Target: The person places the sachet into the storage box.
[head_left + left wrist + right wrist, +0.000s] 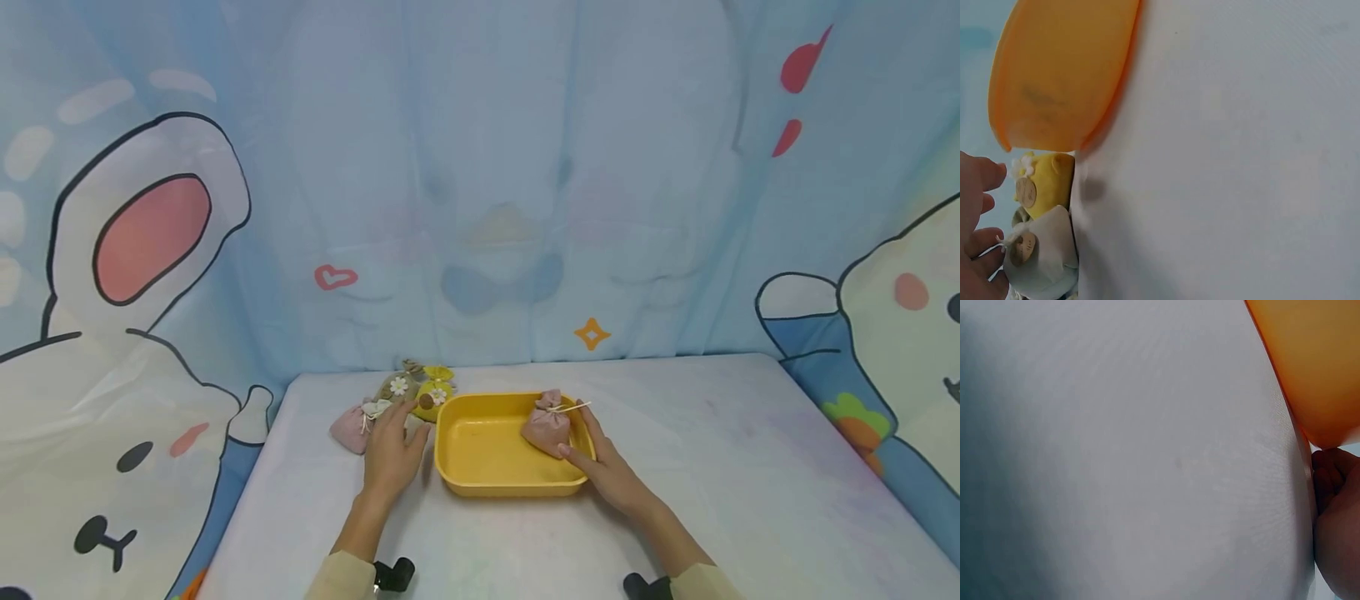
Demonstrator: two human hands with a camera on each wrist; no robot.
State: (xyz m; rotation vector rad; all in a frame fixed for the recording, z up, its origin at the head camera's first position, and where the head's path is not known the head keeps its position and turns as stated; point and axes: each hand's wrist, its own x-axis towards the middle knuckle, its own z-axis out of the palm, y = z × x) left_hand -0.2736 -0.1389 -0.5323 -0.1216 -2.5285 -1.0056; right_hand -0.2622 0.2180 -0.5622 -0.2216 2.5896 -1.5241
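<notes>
A yellow plastic tray (480,454) stands on the table, with a pink drawstring pouch (547,427) upright inside at its right end. My right hand (611,475) grips the tray's right side, its thumb over the rim near the pouch and its fingers along the outer wall. My left hand (392,454) is held over a cluster of small pouches left of the tray, its fingers loosely spread. In the left wrist view its fingertips are close to a pale pouch (1050,256) with a wooden button; whether they touch it I cannot tell. A yellow pouch (1057,184) lies beside that one.
Another pink pouch (349,429) and an olive pouch (396,388) with a white flower belong to the cluster. The white-covered table (720,467) extends to the right. Behind it hangs a blue curtain (480,167) with cartoon prints.
</notes>
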